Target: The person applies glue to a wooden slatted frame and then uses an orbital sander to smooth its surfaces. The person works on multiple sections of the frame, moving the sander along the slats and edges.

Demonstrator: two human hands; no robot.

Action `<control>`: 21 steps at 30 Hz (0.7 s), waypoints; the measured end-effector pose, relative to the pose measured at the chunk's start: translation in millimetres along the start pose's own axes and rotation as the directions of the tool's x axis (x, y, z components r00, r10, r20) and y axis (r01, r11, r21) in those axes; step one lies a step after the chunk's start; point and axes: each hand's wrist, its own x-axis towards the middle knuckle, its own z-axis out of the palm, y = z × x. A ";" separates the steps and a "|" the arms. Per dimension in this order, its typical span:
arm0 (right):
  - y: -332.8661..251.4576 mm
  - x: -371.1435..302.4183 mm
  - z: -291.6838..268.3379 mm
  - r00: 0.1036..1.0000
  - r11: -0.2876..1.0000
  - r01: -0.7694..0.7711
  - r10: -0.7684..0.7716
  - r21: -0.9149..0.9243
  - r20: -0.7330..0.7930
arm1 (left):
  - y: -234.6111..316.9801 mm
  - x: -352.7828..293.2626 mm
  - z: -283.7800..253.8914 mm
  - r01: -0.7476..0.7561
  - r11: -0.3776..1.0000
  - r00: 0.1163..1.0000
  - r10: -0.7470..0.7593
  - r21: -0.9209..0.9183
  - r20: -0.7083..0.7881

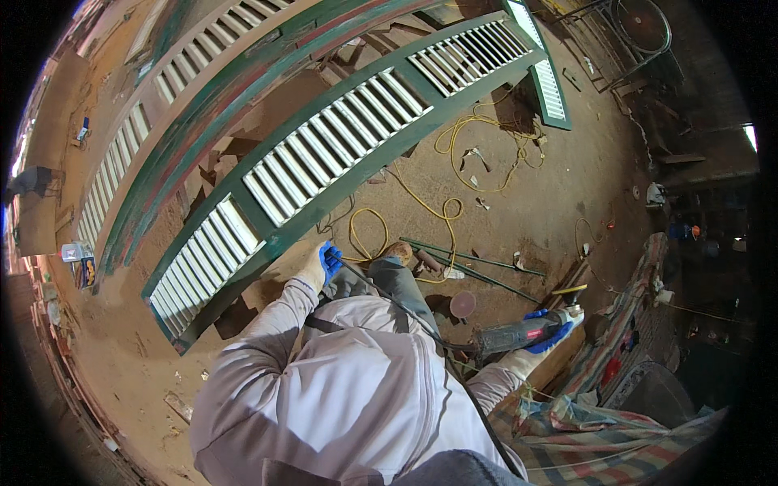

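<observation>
My right hand [556,330], in a blue-and-white work glove, is wrapped round a dark angle grinder [519,334] at the right. A yellowish disc [569,290] sits on the grinder's head, raised off the floor. The black power cord [387,296] runs from the grinder's rear across my lap. My left hand [328,262], gloved in blue, is closed on that cord beside the lower edge of a louvred shutter. This long shutter [271,231] has a green frame and white slats, and it slants across the space in front of me. Neither hand touches it.
More louvred shutters [134,150] lie at the far left. A yellow cable [448,212] loops over the floor. Green rods [478,270] and a round reddish disc [463,304] lie near my legs. Striped sheeting [600,441] covers the lower right. A wheeled frame [640,36] stands far right.
</observation>
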 end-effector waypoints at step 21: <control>-38.5 241.8 254.3 0.981 0.913 0.193 -0.170 -0.358 0.097 | 20.7 134.6 156.3 -0.348 0.163 0.906 0.313 0.923 0.286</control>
